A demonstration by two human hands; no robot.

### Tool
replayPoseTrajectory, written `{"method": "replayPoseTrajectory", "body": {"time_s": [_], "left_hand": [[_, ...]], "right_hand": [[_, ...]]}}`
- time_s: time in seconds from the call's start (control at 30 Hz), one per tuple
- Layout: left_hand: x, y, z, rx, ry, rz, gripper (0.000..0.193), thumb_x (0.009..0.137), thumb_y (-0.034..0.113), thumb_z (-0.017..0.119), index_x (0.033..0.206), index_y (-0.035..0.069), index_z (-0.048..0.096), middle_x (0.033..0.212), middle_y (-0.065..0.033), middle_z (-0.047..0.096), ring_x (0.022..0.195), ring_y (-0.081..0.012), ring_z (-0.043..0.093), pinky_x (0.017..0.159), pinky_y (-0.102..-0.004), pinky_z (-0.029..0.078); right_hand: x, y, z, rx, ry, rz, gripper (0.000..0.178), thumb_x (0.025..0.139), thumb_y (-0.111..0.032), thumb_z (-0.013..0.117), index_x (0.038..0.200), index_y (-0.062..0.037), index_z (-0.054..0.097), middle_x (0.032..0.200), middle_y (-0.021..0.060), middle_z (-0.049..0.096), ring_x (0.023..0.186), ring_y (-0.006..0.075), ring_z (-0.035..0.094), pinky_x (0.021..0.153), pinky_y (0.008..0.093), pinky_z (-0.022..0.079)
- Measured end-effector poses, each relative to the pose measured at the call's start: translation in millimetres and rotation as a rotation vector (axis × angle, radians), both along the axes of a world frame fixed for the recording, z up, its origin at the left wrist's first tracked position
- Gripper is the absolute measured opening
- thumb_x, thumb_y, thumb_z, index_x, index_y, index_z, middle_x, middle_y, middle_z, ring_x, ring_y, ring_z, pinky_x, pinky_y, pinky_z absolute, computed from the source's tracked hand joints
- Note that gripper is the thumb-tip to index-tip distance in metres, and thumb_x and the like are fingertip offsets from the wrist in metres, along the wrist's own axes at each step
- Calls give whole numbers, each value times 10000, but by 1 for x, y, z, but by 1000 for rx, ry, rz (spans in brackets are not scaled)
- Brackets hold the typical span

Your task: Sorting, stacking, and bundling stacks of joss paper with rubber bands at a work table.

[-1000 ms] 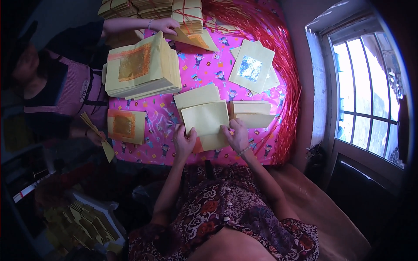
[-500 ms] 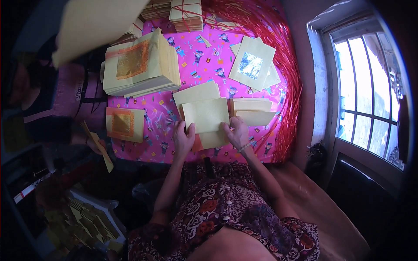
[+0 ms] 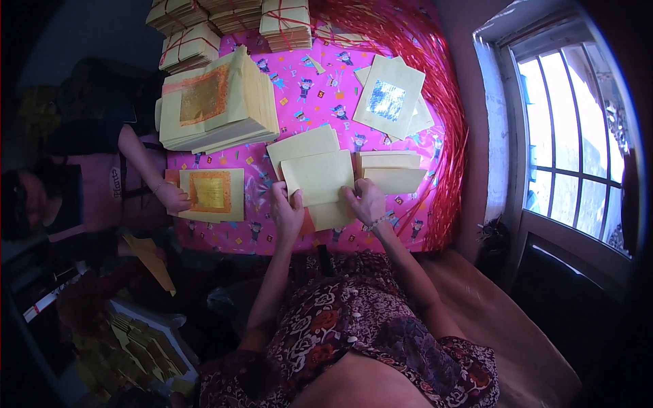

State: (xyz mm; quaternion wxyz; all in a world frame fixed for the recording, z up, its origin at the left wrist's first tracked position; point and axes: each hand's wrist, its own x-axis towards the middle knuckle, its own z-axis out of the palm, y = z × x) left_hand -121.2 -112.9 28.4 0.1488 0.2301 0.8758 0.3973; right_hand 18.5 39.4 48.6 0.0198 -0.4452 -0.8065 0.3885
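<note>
Between my two hands lies a cream paper sheet, its lower part bent or folded. My left hand pinches its lower left edge with thumb and fingers. On the opposite edge my right hand, with a bracelet at the wrist, grips in the same way. More cream paper lies beneath and beyond the held sheet, and a strip of orange shows below it. Just right of my right hand sit a few folded cream papers.
A thick paper stack with an orange and gold square stands at left. A co-worker's hand touches a gold-square sheet. Tied bundles stand behind; red plastic strands run along the right. Silver-square paper lies far right.
The pale sheet raised at the upper left is gone from there. A co-worker's hand now rests on gold-square paper at the left, which reaches further right. My hands keep their hold, almost still.
</note>
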Motion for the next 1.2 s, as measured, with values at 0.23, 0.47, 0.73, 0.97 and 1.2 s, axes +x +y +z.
{"method": "replayPoseTrajectory", "body": {"time_s": [0.23,0.47,0.73,0.97,1.2], "left_hand": [[13,9,13,-119,358,-13,223,833,118,626,982,55,472,906,-139,530,794,-353,560,687,-450,450],[17,19,15,-230,205,-241,260,863,169,592,1006,11,442,986,-207,525,816,-406,600,649,-491,501],[30,26,12,-461,412,-241,410,778,271,713,993,3,488,971,-152,510,910,-314,538,819,-382,473],[42,22,3,-413,420,-152,425,805,259,688,1084,17,478,1100,-153,498,948,-346,510,815,-425,457],[47,17,-5,-264,516,-120,458,791,263,708,1127,45,486,1116,-145,501,945,-338,510,803,-423,460]], "right_hand": [[-6,-2,0,-13,-35,17,361,792,-349,627,729,2,571,774,205,595,764,375,592,685,468,470],[-3,-10,2,105,-27,27,304,799,-288,651,782,1,556,804,194,570,770,383,576,676,474,465],[-13,-29,-4,471,259,202,175,793,-170,671,870,-82,541,761,78,567,754,270,578,647,402,434],[-12,-38,-22,520,271,291,178,796,-204,670,788,-98,527,750,61,549,720,250,549,641,380,421],[-6,-37,-31,475,341,254,196,782,-220,681,762,-100,528,755,55,546,719,249,542,635,383,417]]}}
